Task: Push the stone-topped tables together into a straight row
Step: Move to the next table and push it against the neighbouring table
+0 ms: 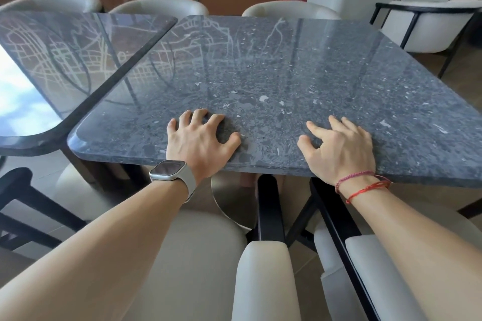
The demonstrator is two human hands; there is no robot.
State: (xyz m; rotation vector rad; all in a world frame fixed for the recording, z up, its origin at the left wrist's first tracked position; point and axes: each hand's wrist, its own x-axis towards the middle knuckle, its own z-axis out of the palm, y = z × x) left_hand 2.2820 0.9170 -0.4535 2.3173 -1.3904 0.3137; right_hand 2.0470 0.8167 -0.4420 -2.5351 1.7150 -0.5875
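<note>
Looking down on a grey speckled stone-topped table (287, 73), filling the middle and right of the view and reaching its near edge back to both wrists. Noting a second table (65, 60) of the same dark stone lying just to the left, mirroring window light, and keeping only a thin dark band between the facing sides; failing to tell contact from gap along that band. Standing over cream chairs (182, 255) tucked in at the near side, with black frames showing beside the padded arms, and catching more cream chair backs (289, 9) peeping up behind the far edges of both tops. Glimpsing a round metal base (232, 203) under the speckled top, between the forearms. Pressing the left hand (198, 138) down on the stone-topped table just inside the near edge, left of its middle, fingers spread wide and arched, tips and thumb bearing on the stone, gripping nothing. Laying the right hand (344, 146) on the same top, well apart from the left and likewise just inside the near edge, fingers loosely extended, thumb out to the side, also holding nothing. Wearing a pale watch (169, 170) on the left wrist and thin red cords (365, 185) on the right.
</note>
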